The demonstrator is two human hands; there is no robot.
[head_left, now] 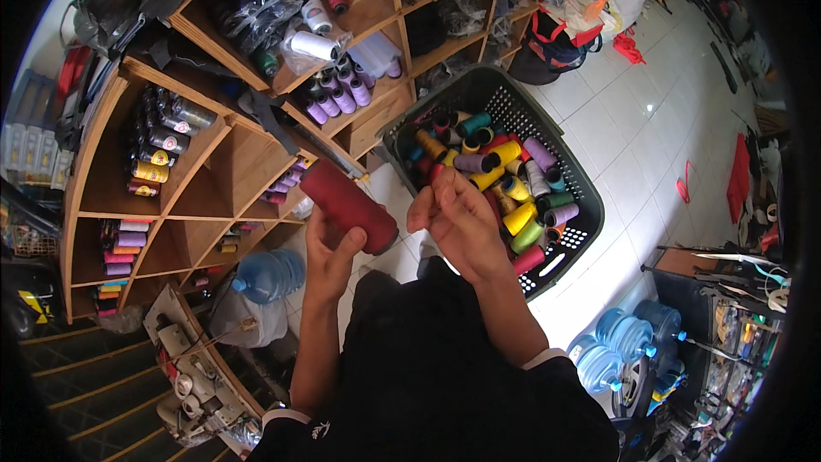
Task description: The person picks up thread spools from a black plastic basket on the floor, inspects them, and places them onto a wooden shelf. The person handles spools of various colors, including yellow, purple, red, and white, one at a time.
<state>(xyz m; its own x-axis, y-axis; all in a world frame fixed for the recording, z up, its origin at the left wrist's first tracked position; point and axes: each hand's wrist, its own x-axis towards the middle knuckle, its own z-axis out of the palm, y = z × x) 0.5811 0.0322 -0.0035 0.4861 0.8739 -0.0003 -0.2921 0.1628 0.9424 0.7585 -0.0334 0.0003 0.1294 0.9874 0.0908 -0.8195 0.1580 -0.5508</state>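
My left hand (329, 248) grips a large dark red thread spool (346, 204), holding it up at a slant in front of the wooden shelf. My right hand (457, 218) is raised beside it, fingers curled, thumb and fingertips pinched together; it may be pinching a thread end, but that is too thin to see. Just behind my right hand stands a dark plastic basket (581, 188) filled with several thread spools in yellow, purple, teal, red and green.
A wooden cubby shelf (222, 162) holds thread spools in several compartments. A blue water bottle (272, 274) lies below it. More blue water jugs (620, 342) stand at lower right. A sewing machine (201, 385) sits at lower left. White tiled floor (650, 120) extends right.
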